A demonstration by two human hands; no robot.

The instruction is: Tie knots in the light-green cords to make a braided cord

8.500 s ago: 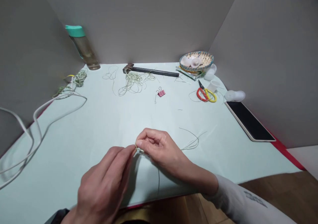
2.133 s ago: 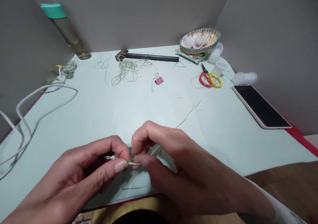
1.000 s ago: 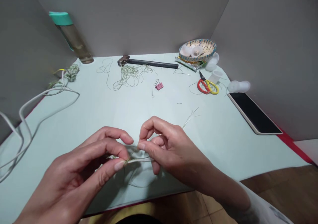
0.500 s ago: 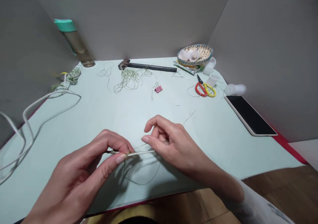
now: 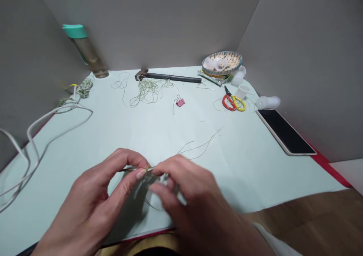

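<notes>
Cord | my left hand pinches it | my right hand blurred, thumb off forefinger, grip: can't tell

Table: we see pale mint top, red edging at its R.
Walls: plain grey, behind tbl & both sides of it.
Floor: brown, below tbl, R side.
Light: soft, w/ faint sheen mid-tbl.

The head camera looks forward, down at the hands.
</notes>
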